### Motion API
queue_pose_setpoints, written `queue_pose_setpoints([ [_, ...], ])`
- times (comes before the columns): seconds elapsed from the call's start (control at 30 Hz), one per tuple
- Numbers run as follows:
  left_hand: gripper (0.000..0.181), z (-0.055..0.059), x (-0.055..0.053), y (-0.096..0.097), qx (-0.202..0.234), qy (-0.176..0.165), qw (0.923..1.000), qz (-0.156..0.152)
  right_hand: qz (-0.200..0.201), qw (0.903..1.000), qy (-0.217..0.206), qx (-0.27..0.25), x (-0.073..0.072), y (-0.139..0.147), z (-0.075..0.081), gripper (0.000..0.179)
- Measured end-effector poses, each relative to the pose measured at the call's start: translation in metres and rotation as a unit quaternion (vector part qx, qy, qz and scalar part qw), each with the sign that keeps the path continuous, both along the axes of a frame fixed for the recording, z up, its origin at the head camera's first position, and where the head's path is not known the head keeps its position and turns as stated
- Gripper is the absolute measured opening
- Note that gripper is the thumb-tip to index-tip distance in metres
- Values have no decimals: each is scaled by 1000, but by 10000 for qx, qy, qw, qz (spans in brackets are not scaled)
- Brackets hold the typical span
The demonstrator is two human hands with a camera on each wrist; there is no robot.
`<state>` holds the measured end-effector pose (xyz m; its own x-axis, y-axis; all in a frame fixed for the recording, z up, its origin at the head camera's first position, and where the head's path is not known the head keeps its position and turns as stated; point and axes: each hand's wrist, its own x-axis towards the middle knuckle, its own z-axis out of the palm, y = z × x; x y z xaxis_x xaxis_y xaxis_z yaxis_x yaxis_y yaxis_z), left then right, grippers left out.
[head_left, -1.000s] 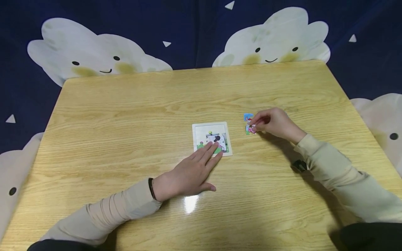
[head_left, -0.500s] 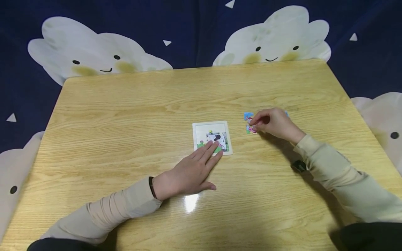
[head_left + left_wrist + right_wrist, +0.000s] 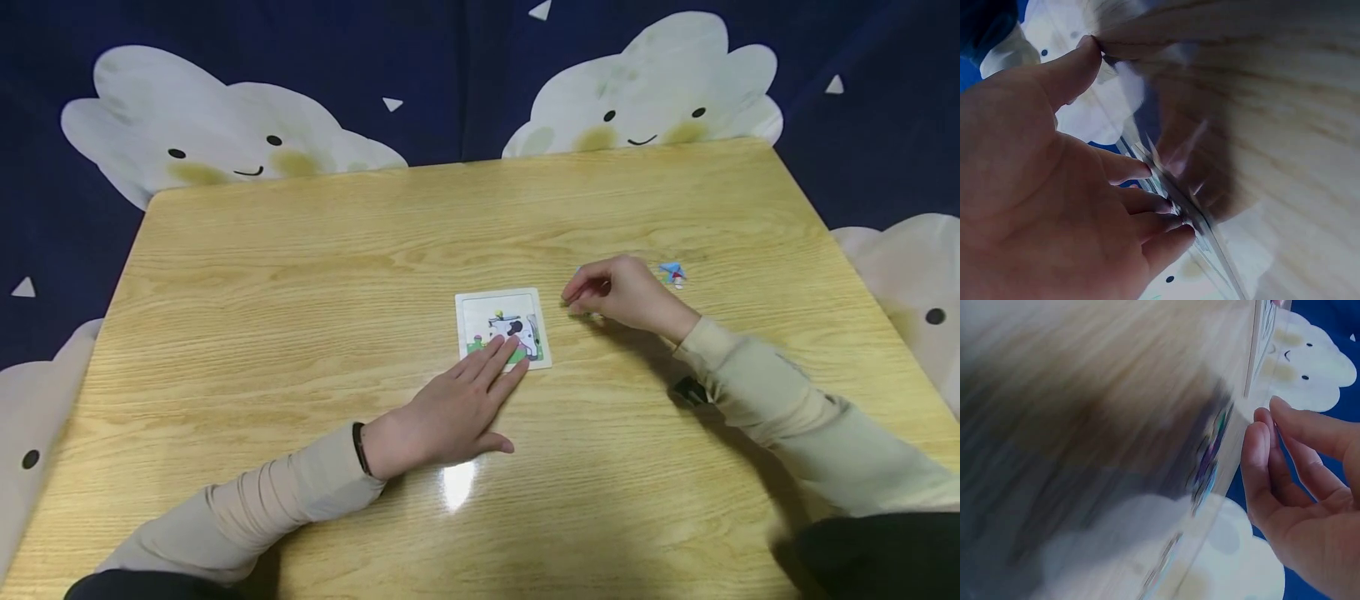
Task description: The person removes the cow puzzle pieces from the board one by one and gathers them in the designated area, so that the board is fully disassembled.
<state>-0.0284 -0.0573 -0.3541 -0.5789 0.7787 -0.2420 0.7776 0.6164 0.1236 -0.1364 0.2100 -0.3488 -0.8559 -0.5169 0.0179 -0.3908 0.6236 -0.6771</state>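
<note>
My left hand (image 3: 457, 412) lies with straight fingers on the lower part of a square puzzle tray (image 3: 459, 312). Joined pieces in the tray show a black-and-white cow (image 3: 517, 327) on green; its upper left has a bare white base. To the tray's right, above the table, my right hand (image 3: 626, 293) pinches what looks like a puzzle piece (image 3: 566, 303), seen nearly edge-on in the head view. In the right wrist view the fingers (image 3: 1257, 450) are drawn together, and loose puzzle pieces (image 3: 1210, 453) lie near them. The right hand mostly covers those in the head view.
More loose puzzle pieces (image 3: 673, 273), blue with a red-and-white figure, lie beyond the right wrist. The wooden table (image 3: 300, 275) ends at the back against a dark blue cloth (image 3: 450, 75) printed with clouds.
My right hand has moved left from the loose pieces toward the tray, uncovering the blue pieces behind its wrist. The left hand stays on the tray.
</note>
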Motion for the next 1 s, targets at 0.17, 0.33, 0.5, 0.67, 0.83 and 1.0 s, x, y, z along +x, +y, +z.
queue_pose_setpoints([
  [0.17,94,1,1,0,-23,21,10000,21,169,9997,-104,-135,-3,-21,0,8],
  [0.33,93,2,1,0,-36,48,10000,44,382,9986,-296,-207,-6,-43,1,8],
  [0.5,94,4,0,6,116,109,9999,0,601,9970,-381,-290,-9,-60,0,7],
  [0.67,93,3,-4,19,192,152,9997,-88,685,9963,-437,-283,-10,-71,-2,7],
  [0.83,93,1,-5,25,-19,138,9999,-72,692,9956,-592,-210,-11,-76,-1,7],
  [1.0,93,-2,-8,24,-99,126,9998,-146,663,9952,-690,-180,-12,-78,-1,7],
])
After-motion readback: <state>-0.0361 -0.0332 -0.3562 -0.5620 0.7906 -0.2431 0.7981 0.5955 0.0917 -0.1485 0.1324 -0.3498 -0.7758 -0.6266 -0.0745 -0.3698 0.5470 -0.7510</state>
